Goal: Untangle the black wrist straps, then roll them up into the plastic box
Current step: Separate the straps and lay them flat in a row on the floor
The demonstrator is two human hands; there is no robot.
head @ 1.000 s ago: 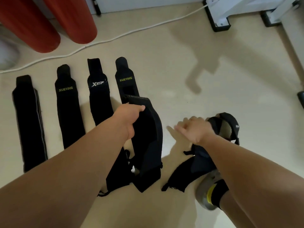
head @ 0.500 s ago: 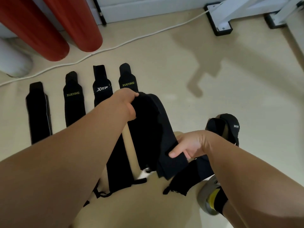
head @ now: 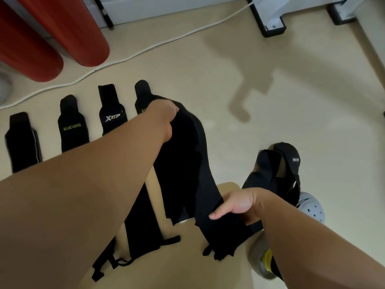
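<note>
Down on the pale floor [head: 239,84], both arms were reaching forward. The left hand [head: 164,119] was stretched out furthest, wrist bent down, fingers curled tight over the top end of one black wrist strap [head: 187,159]. The right hand [head: 235,205] sat lower and nearer, thumb laid flat across the strap's lower stretch with the fingers tucked underneath, a firm pinch. That strap ran from hand to hand, with its loose ends [head: 218,247] trailing out past the right thumb. Count them up: four straps lay flat side by side, left of the left hand. They were a plain one with a pale edge [head: 21,142], a XUEYING one [head: 73,126], an XTEP one [head: 111,113], and a fourth [head: 142,94] half hidden behind the left knuckles. One more long strap with thin loops [head: 143,226] lay under the left forearm. One tangled bundle [head: 277,170] sat just beyond the right hand, touching a grey perforated shoe [head: 312,207]. Further back stood two red cylinders [head: 73,28], one white cable [head: 145,51] snaking across the floor, and the black-capped foot of a white frame [head: 270,21]. So the held strap was gripped at both ends, close to the row's last strap and near the bundle.
</note>
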